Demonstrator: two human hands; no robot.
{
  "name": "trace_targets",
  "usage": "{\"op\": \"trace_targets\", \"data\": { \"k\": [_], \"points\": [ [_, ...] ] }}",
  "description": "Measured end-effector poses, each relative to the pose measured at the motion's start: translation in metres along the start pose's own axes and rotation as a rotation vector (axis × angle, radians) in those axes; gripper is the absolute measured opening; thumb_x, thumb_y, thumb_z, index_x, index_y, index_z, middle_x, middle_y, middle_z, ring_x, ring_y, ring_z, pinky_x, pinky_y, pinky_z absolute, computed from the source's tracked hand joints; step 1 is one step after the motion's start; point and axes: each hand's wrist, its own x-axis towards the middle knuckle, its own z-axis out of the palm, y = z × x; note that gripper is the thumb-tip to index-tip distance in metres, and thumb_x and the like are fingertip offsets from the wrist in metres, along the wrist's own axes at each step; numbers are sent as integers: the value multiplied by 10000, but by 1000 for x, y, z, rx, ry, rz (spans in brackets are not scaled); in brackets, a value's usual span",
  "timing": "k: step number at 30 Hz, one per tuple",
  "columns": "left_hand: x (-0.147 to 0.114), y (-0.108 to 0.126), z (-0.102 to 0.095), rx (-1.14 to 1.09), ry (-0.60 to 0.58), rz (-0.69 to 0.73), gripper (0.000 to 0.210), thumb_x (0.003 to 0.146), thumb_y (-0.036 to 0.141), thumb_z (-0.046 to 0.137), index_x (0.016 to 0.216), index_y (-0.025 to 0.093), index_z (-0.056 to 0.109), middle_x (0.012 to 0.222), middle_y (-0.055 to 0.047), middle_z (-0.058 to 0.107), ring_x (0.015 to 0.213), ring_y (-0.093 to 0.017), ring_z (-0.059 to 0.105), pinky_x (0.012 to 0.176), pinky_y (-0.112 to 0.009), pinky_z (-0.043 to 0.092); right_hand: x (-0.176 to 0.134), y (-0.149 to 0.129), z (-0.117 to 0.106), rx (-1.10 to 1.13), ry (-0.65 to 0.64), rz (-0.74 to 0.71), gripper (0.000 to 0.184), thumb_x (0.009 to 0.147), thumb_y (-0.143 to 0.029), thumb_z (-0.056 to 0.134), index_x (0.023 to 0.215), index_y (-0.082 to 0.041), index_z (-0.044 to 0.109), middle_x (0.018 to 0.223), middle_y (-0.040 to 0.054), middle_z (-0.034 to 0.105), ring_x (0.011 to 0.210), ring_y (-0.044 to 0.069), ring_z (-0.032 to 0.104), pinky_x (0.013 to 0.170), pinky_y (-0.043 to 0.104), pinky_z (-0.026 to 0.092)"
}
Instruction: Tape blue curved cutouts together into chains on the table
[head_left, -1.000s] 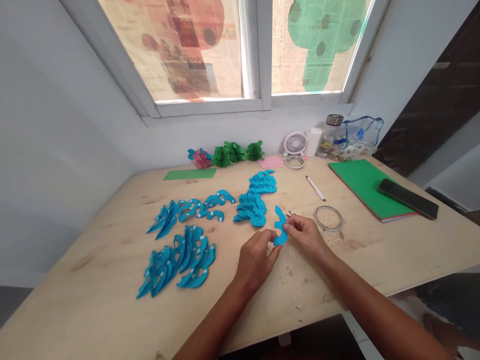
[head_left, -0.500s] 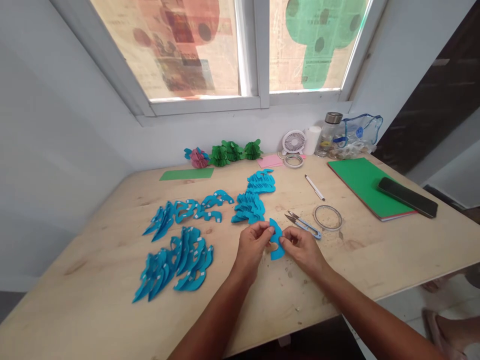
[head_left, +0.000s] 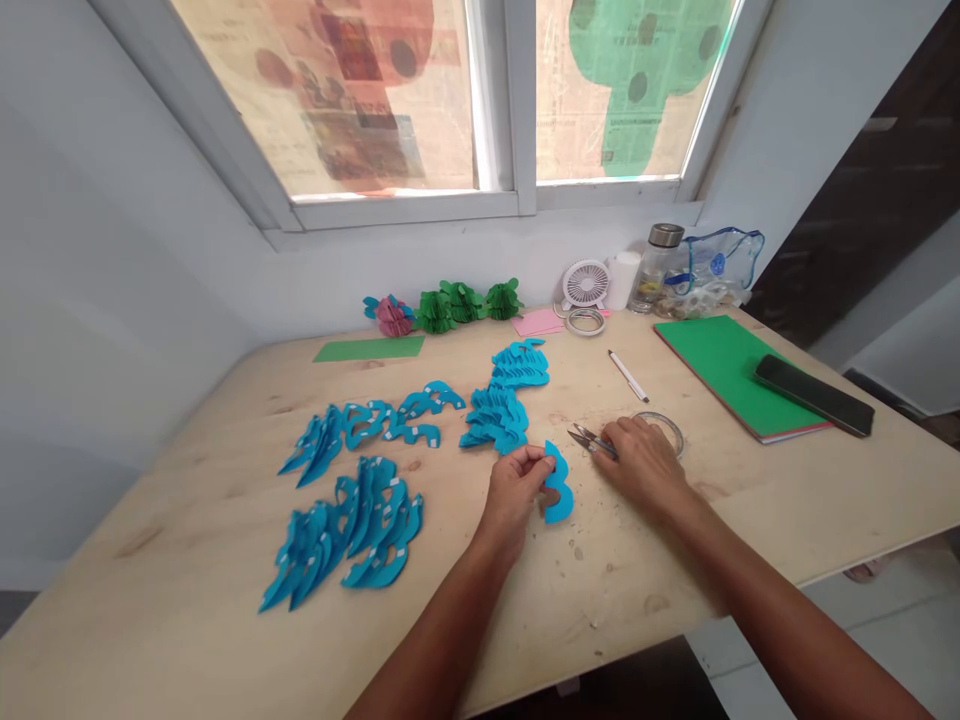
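My left hand (head_left: 517, 495) pinches a blue scalloped paper strip (head_left: 559, 498) near its upper end. The strip stands out to the right of the fingers, above the wooden table. My right hand (head_left: 643, 462) is closed over the handles of small thread snips (head_left: 588, 440), whose blades point left from under the fingers. Beside this hand lies a roll of tape (head_left: 679, 436), partly covered by it. Just behind my left hand sit folded blue paper pieces in two stacks, a nearer one (head_left: 495, 420) and a farther one (head_left: 520, 364).
Blue cut-outs with white tabs lie at left, in a near group (head_left: 349, 530) and a far group (head_left: 367, 425). A white pen (head_left: 628, 376), a green pad (head_left: 720, 370) and a black phone (head_left: 814, 393) lie right. A fan (head_left: 586, 284) and bottle (head_left: 658, 268) stand at the back.
My right hand has let go of the blue paper strip and moved right onto the thread snips. The left hand still holds the strip, now shifted slightly right.
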Motion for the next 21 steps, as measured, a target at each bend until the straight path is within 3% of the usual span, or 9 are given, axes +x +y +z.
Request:
{"op": "trace_targets", "data": {
  "k": [8, 14, 16, 21],
  "points": [
    [2, 1, 2, -18, 2, -15, 306, 548, 272, 718, 755, 146, 532, 632, -53, 659, 568, -157, 623, 435, -188, 346, 3, -5, 3, 43, -38, 84, 82, 776, -254, 554, 803, -183, 581, 787, 59, 670, 762, 204, 583, 660, 299, 261],
    [4, 0, 5, 22, 103, 91, 519, 610, 262, 656, 1076, 175, 442, 617, 14, 644, 426, -110, 562, 433, -192, 321, 3, -10, 2, 238, -22, 140, 120, 809, -179, 483, 803, -195, 602, 779, 51, 674, 707, 184, 576, 601, 280, 265],
    [5, -1, 5, 59, 108, 150, 497, 631, 275, 632, 1087, 183, 457, 579, 46, 607, 399, -98, 533, 452, -205, 358, 5, -13, 0, 447, -22, 183, 140, 823, -244, 482, 739, -201, 586, 667, 18, 619, 623, 166, 536, 556, 266, 261],
    [9, 1, 4, 86, 164, 291, 415, 686, 275, 571, 1084, 176, 505, 516, 67, 533, 503, -126, 593, 526, -218, 429, 9, -36, -5, 1336, -140, 283, 267, 762, -439, 554, 650, -201, 509, 526, -55, 430, 460, 105, 399, 456, 234, 278]
  ]
}}
